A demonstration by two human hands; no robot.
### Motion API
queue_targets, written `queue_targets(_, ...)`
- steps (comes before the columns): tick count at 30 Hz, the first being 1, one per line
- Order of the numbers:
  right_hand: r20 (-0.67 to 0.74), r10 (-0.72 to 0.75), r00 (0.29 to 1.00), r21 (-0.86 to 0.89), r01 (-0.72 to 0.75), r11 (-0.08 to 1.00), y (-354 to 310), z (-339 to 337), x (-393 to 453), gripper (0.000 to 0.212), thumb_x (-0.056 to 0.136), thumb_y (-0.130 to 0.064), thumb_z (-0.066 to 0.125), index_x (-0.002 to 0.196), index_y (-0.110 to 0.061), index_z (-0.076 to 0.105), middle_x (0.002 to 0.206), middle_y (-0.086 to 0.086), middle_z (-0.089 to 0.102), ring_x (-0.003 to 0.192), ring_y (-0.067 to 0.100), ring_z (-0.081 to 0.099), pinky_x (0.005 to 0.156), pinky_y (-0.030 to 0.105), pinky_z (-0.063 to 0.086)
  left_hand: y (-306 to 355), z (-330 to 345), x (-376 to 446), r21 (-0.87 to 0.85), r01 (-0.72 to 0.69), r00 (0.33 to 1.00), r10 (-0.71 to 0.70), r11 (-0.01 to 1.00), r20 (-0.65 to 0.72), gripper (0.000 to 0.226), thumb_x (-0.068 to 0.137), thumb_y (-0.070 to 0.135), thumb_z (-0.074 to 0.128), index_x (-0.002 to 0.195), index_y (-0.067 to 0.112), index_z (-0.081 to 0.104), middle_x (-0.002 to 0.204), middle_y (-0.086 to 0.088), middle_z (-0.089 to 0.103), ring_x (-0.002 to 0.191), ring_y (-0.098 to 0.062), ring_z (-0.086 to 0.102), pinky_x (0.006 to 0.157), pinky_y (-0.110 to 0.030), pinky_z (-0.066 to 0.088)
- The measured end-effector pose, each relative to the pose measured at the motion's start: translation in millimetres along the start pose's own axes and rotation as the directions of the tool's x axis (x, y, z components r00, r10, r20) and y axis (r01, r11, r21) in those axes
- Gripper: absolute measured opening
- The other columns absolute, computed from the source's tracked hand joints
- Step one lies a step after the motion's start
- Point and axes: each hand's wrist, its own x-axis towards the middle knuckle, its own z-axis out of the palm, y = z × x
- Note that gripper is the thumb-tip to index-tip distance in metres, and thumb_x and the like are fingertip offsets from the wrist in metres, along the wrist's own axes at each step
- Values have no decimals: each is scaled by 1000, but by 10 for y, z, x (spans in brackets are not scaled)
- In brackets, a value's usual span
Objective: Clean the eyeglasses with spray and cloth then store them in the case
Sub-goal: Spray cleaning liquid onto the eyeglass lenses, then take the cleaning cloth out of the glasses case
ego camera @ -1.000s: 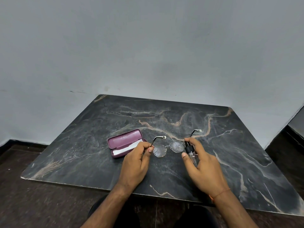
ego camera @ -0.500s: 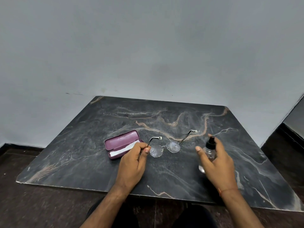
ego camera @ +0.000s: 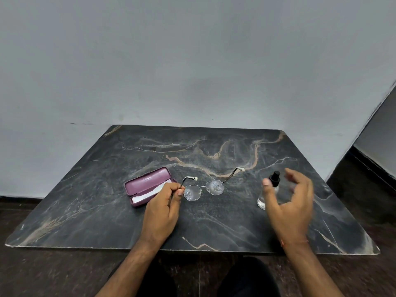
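Now left hand (ego camera: 161, 213) pinches eyeglasses (ego camera: 203, 189) at temple; cloth (ego camera: 147, 195) in case (ego camera: 147, 185) just beside it, long axis slanting away-right. Right hand (ego camera: 289, 202) spread loose around spray bottle (ego camera: 270, 191), farther off.

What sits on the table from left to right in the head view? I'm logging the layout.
Maroon case → left hand → eyeglasses → spray bottle → right hand.

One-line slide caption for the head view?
Left hand holds wet eyeglasses; right hand open by spray bottle.
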Motion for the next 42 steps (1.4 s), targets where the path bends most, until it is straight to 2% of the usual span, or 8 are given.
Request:
queue_targets(3, 144, 177, 974, 122, -195, 973, -266, -27, -37, 43, 104, -60, 54, 86, -24, 69, 71, 10, 67, 59, 20, 59, 56, 32, 47, 10, 3, -1, -5, -8, 1000, 8, 1000, -10, 14, 108, 41, 54, 108, 33, 65, 88, 14, 70, 72, -11, 63, 66, -24, 49)
queue_targets(6, 619, 521, 588, 123, -728, 674, -520, 18, 1, 68, 98, -73, 45, 82, -15, 78, 57, 5, 59, 41, 16, 47, 42, 23, 33, 38, -5, -9, 11, -25, 1000, 25, 1000, -4, 10, 110, 42, 54, 107, 39, 63, 86, 13, 69, 69, -12, 62, 64, -24, 48)
queue_targets(8, 746, 559, 362, 67, -876, 478, -536, 43, 28, 65, 94, -74, 55, 84, -15, 80, 56, -3, 55, 40, 11, 41, 42, 18, 28, 63, -19, -29, 24, -49, 999, 49, 999, 13, 10, 111, 43, 52, 106, 44, 60, 85, 19, 67, 67, -7, 60, 62, -16, 43)
queue_targets(11, 807, 538, 242, 52, -938, 343, -477, 76, 68, 41, 83, -58, 77, 85, -18, 82, 55, -8, 47, 38, 6, 33, 41, 16, 25, 68, -26, -43, 49, -50, 998, 48, 998, 42, 12, 109, 47, 49, 109, 44, 61, 90, 19, 69, 72, -6, 64, 65, -17, 45)
queue_targets(19, 782, 528, 330, 54, -881, 471, -210, 67, 64, 18, 92, -26, 77, 92, -9, 83, 57, -4, 47, 40, 8, 32, 43, 16, 21, 81, 33, -43, 211, -79, 990, 52, 974, 129, 16, 106, 31, 64, 120, 39, 64, 99, 31, 67, 79, 7, 63, 70, -22, 52)
queue_targets(23, 758, 529, 382, 22, -826, 564, -81, 88, 41, 22, 94, -24, 76, 96, -2, 82, 56, -1, 48, 38, 10, 33, 41, 14, 22, -12, 116, 22, 335, -156, 977, 94, 929, 194, 17, 106, 26, 64, 120, 35, 61, 111, 18, 72, 94, -13, 72, 79, -43, 59)
queue_targets(31, 750, 522, 406, -11, -782, 623, 37, 199, -26, 22, 97, -22, 74, 96, -1, 81, 54, -1, 49, 35, 11, 37, 36, 14, 22, -8, 183, 28, 576, -141, 987, 66, 806, 149, 17, 107, 35, 58, 121, 45, 61, 131, 24, 57, 106, -4, 61, 90, -42, 35)
queue_targets(42, 759, 502, 415, -57, -726, 685, 150, 257, -62, 21, 99, -24, 74, 93, -6, 81, 57, 0, 52, 37, 10, 39, 35, 18, 26, -31, 197, 54, 572, -77, 986, -23, 817, 166, 22, 103, 39, 65, 121, 51, 62, 137, 25, 49, 116, -2, 58, 101, -44, 26)
